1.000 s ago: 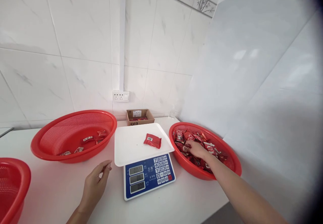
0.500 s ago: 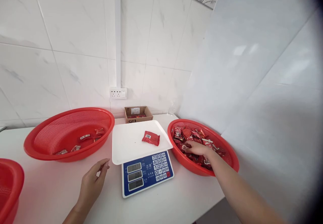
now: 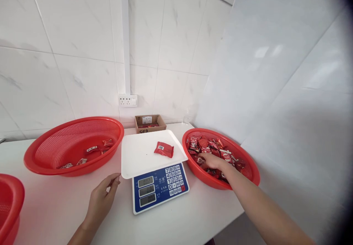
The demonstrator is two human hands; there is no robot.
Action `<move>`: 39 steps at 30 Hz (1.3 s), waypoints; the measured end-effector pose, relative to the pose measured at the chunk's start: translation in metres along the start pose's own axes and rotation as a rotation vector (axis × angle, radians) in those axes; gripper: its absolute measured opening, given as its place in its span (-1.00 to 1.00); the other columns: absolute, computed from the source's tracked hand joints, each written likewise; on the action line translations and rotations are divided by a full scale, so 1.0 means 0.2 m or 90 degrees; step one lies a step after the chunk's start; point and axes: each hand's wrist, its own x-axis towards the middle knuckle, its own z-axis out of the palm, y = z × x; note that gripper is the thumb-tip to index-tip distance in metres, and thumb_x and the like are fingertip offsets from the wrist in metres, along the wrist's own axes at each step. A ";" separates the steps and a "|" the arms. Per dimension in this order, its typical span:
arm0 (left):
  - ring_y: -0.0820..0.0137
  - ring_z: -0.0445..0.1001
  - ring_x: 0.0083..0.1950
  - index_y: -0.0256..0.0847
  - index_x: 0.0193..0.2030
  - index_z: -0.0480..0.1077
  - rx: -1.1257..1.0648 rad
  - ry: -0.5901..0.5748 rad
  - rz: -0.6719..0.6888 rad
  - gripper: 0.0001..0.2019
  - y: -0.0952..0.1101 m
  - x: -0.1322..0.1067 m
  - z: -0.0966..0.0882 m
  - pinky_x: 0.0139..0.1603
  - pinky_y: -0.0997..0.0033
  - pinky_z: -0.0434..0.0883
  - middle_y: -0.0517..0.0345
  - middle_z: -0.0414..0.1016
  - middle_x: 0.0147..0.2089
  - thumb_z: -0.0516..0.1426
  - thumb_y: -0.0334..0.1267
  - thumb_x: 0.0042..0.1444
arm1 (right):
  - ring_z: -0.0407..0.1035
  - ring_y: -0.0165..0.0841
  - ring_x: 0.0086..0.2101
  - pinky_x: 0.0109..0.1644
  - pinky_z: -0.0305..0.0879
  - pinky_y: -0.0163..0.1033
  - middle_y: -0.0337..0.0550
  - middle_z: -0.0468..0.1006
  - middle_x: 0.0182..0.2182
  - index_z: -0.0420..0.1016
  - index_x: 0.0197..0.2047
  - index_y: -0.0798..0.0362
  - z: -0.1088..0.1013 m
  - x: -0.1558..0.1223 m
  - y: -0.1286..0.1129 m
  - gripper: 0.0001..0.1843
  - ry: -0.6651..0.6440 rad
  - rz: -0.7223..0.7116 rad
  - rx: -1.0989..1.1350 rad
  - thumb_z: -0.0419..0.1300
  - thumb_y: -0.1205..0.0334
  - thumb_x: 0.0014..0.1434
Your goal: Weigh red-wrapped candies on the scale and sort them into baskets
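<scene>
1. Reaching into a red basket (image 3: 204,176) at right, a worker's right hand (image 3: 211,161) dips its fingertips among wrapped packets (image 3: 226,156); they touch one with pale lettering, though whether they grip it cannot be told.
2. Poised above the white table (image 3: 154,231), the left hand (image 3: 102,193) is loosely curled and half open, with nothing visible in it, its fingertips just beside the tray's near left corner.
3. Lying flat on the white tray (image 3: 138,153) of a digital scale (image 3: 161,190), a single red packet (image 3: 164,149) shows its barcode label, right of the tray's middle.
4. Standing left of the scale, a second red basket (image 3: 60,147) holds a few scattered packets.
5. Sitting behind the tray, a small cardboard box (image 3: 158,129) contains red items, near a wall socket (image 3: 127,100).
</scene>
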 end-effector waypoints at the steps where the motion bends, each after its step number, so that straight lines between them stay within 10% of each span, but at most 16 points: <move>1: 0.34 0.56 -0.34 -0.11 -0.25 0.45 0.000 -0.002 -0.002 -0.71 0.00 0.00 0.00 -0.43 0.52 0.46 0.15 0.59 -0.34 0.04 0.00 0.06 | 0.42 -0.30 -0.40 -0.40 0.30 -0.33 -0.18 0.55 -0.40 0.50 -0.31 0.07 0.00 0.00 0.01 -0.69 0.006 0.006 0.019 0.26 0.41 -0.23; 16: 0.35 0.56 -0.34 -0.09 -0.25 0.46 -0.012 -0.004 0.016 -0.73 0.00 0.00 -0.01 -0.37 0.49 0.47 0.17 0.58 -0.34 0.02 -0.03 0.09 | 0.39 -0.38 -0.47 -0.49 0.37 -0.28 -0.17 0.51 -0.31 0.42 -0.23 0.01 -0.07 0.00 -0.05 -0.75 0.383 -0.041 0.328 0.15 0.17 -0.03; 29: 0.35 0.52 -0.33 -0.14 -0.22 0.44 -0.027 -0.015 0.011 -0.72 0.01 0.00 -0.01 -0.29 0.40 0.47 0.13 0.56 -0.32 -0.01 -0.07 0.13 | 0.42 -0.37 -0.33 -0.18 0.34 -0.26 -0.22 0.52 -0.33 0.48 -0.42 0.02 0.29 0.14 -0.65 -0.87 0.252 -0.258 0.153 0.15 0.42 -0.04; 39: 0.37 0.50 -0.29 -0.14 -0.18 0.43 -0.028 -0.022 0.010 -0.74 0.00 -0.01 -0.01 -0.24 0.38 0.45 0.13 0.56 -0.26 -0.02 -0.12 0.16 | 0.35 -0.29 -0.10 -0.03 0.24 -0.24 -0.06 0.46 -0.11 0.43 -0.07 0.05 0.25 0.19 -0.72 -0.73 0.286 -0.206 0.022 0.05 0.31 0.17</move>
